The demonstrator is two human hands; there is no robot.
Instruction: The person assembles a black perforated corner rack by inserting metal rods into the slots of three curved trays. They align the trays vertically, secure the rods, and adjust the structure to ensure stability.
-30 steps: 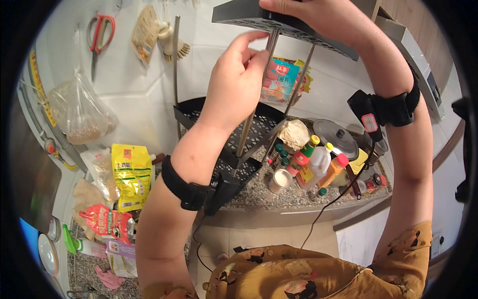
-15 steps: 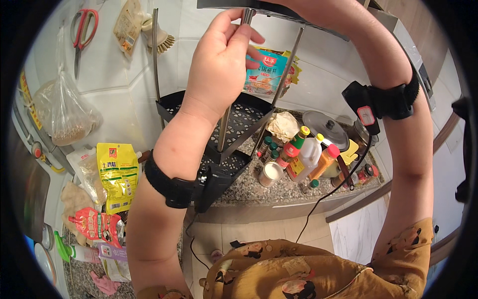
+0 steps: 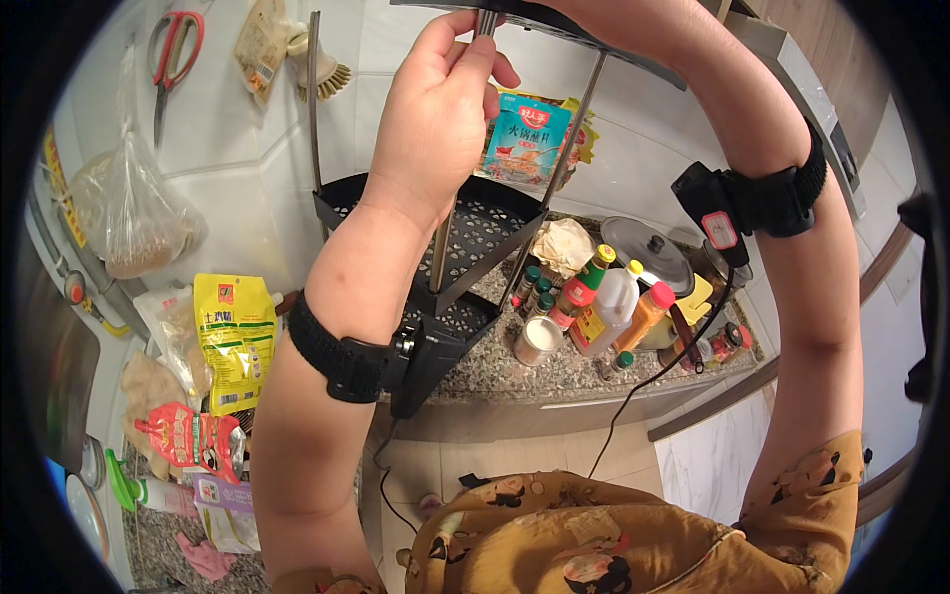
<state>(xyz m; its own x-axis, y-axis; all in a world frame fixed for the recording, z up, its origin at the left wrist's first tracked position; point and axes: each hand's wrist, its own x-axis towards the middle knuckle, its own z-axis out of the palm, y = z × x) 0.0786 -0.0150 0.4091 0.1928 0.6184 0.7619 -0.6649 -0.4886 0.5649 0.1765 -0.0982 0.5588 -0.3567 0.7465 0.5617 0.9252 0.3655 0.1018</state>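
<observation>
A black corner rack (image 3: 495, 203) with heart-shaped perforations and metal poles stands on the counter. My left hand (image 3: 430, 129) reaches up, thumb and forefinger pinched round the top of its front metal pole (image 3: 486, 24); the other fingers curl loosely beside it. Just above is the rack's black top shelf (image 3: 633, 65), cut off by the upper edge. My right hand (image 3: 584, 12) is up at that shelf, only its wrist end showing; its fingers are out of view. Behind the rack a blue seasoning packet (image 3: 529, 139) leans on the tiles.
Right of the rack stand sauce bottles (image 3: 582, 287), a glass jar of white powder (image 3: 538, 341) and a lidded pot (image 3: 648, 252). Food packets (image 3: 236, 342) lie on the left counter. Scissors (image 3: 173, 64), a brush (image 3: 322, 69) and a plastic bag (image 3: 139, 218) hang on the wall. Cables trail from both armbands.
My left hand has shifted slightly left and up, its fingers drawn in closer to the pole. My right forearm has moved a little to the left.
</observation>
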